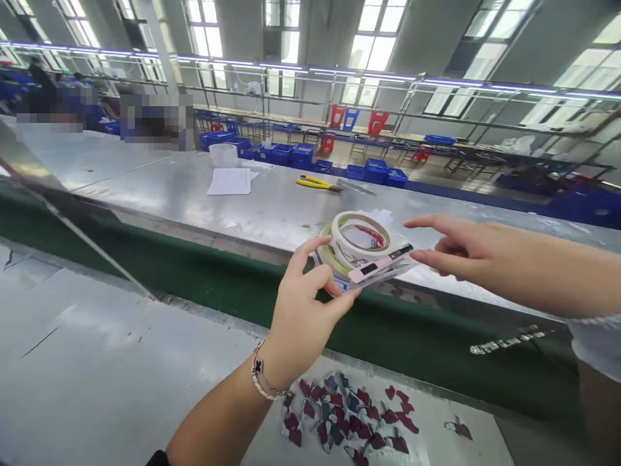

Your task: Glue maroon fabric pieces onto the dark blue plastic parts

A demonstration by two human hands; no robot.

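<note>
My left hand (308,304) grips a small stack from below. The stack holds a white roll of tape (361,236), a yellow-green roll of tape (328,256) and a pink utility knife (381,262), with clear plastic (395,270) underneath. My right hand (451,249) comes in from the right, fingers apart. Its fingertips are close to the knife's black tip, and I cannot tell whether they touch it. A beaded bracelet (259,370) circles my left wrist.
A steel table (145,194) runs behind a green edge band (194,275). On it lie paper sheets (229,181), yellow-handled pliers (315,184) and a translucent tub (223,155). Red and blue cut pieces (344,414) lie on the grey surface below. Blue crates (291,155) and blurred people (43,90) are beyond.
</note>
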